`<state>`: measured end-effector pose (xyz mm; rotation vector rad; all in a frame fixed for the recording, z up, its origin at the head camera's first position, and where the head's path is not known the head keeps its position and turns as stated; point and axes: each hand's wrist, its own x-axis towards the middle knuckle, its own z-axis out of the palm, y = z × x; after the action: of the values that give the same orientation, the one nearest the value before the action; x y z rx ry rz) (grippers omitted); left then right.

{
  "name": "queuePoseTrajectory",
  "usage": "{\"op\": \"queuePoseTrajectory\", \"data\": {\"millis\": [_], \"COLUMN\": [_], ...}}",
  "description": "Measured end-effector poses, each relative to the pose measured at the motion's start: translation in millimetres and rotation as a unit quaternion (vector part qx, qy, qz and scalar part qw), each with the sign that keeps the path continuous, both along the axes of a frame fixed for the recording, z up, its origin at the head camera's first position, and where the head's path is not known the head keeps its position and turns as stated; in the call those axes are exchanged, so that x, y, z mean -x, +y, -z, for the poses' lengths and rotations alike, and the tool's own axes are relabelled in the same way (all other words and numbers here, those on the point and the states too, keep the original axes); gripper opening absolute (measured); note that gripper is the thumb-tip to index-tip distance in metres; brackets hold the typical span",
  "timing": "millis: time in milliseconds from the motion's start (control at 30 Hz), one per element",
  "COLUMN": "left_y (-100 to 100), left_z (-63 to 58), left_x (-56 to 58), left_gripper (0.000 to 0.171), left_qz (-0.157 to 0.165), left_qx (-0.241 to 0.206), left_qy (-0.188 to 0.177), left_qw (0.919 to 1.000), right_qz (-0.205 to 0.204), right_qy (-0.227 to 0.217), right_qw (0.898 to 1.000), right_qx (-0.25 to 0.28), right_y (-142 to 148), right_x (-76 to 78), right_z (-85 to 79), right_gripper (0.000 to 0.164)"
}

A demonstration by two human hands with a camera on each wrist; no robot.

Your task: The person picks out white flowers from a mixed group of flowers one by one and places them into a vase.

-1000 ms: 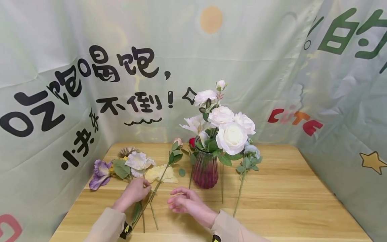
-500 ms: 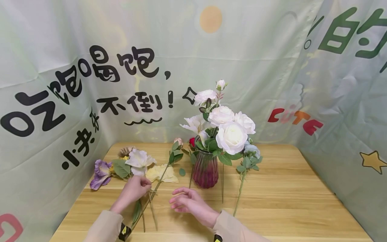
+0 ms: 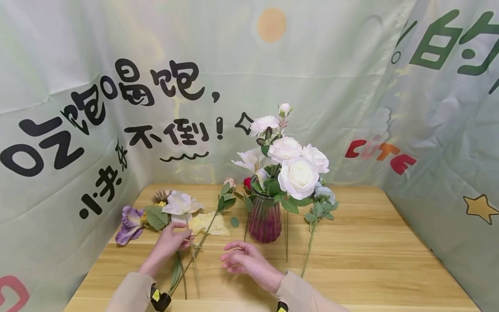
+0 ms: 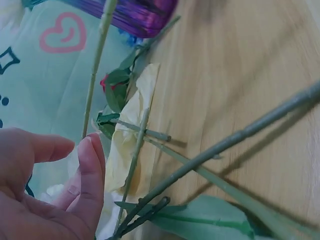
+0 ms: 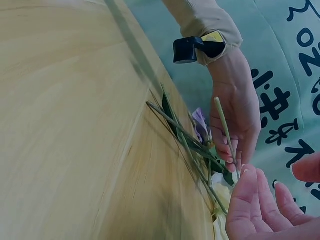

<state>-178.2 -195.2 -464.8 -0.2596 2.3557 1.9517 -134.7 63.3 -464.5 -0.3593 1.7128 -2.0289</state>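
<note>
At the left of the table, my left hand (image 3: pixel 171 239) pinches the thin green stem (image 4: pixel 93 75) of a pale lavender-white flower (image 3: pixel 181 203) between thumb and fingers. The flower head sits just beyond the hand in the head view, and its stem end slants down toward me. My right hand (image 3: pixel 249 263) hovers in front of the vase, fingers loosely bent, holding nothing. A ribbed glass vase (image 3: pixel 265 223), purple-red toward its base, carries several white roses (image 3: pixel 298 177) and a white lily (image 3: pixel 251 161).
Beside the left hand lie a purple flower (image 3: pixel 130 225), a yellow petalled flower (image 3: pixel 209 223) and a pink rosebud (image 3: pixel 229 183) with a long stem. A blue flower (image 3: pixel 325 193) lies right of the vase on the wooden table (image 3: pixel 370 260). Printed cloth (image 3: pixel 331 78) hangs around it.
The left hand has shifted slightly and turned, its fingers spreading a little along the stem. The pale flower's head tilts a bit to the right. The right hand stays almost where it was.
</note>
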Motion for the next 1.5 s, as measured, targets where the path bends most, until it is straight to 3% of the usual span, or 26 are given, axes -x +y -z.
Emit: {"op": "queuePoseTrajectory", "data": {"millis": [100, 267, 433, 733, 867, 1067, 1500], "left_y": [-1, -3, -5, -8, -10, -17, -17], "left_z": [1.6, 2.8, 4.5, 4.2, 2.0, -6.3, -27.2], "left_x": [3.0, 4.7, 5.1, 3.4, 3.3, 4.8, 8.4], "left_gripper": [0.047, 0.042, 0.038, 0.040, 0.040, 0.042, 0.038], "left_qz": [-0.008, 0.010, 0.021, 0.024, 0.019, 0.002, -0.031], "left_qx": [-0.017, -0.014, -0.036, -0.043, -0.040, -0.033, -0.020], "left_qy": [-0.021, -0.029, -0.040, -0.038, -0.029, -0.008, 0.043], "left_qw": [0.9996, 0.9994, 0.9983, 0.9981, 0.9986, 0.9994, 0.9984], "right_qz": [0.001, 0.005, -0.001, -0.028, -0.034, -0.038, -0.028], "right_qy": [0.003, 0.022, 0.087, 0.212, 0.245, 0.266, 0.288], "right_qw": [1.000, 1.000, 0.995, 0.968, 0.958, 0.948, 0.939], "right_qx": [-0.002, -0.019, -0.054, -0.131, -0.147, -0.171, -0.184], "right_y": [1, 3, 3, 3, 3, 5, 21], "right_x": [0.3, 1.4, 3.7, 2.4, 2.1, 2.1, 8.1], "right_z": [0.4, 0.2, 1.4, 2.8, 2.4, 1.1, -0.2], "right_gripper": [0.039, 0.036, 0.030, 0.022, 0.019, 0.018, 0.019]}}
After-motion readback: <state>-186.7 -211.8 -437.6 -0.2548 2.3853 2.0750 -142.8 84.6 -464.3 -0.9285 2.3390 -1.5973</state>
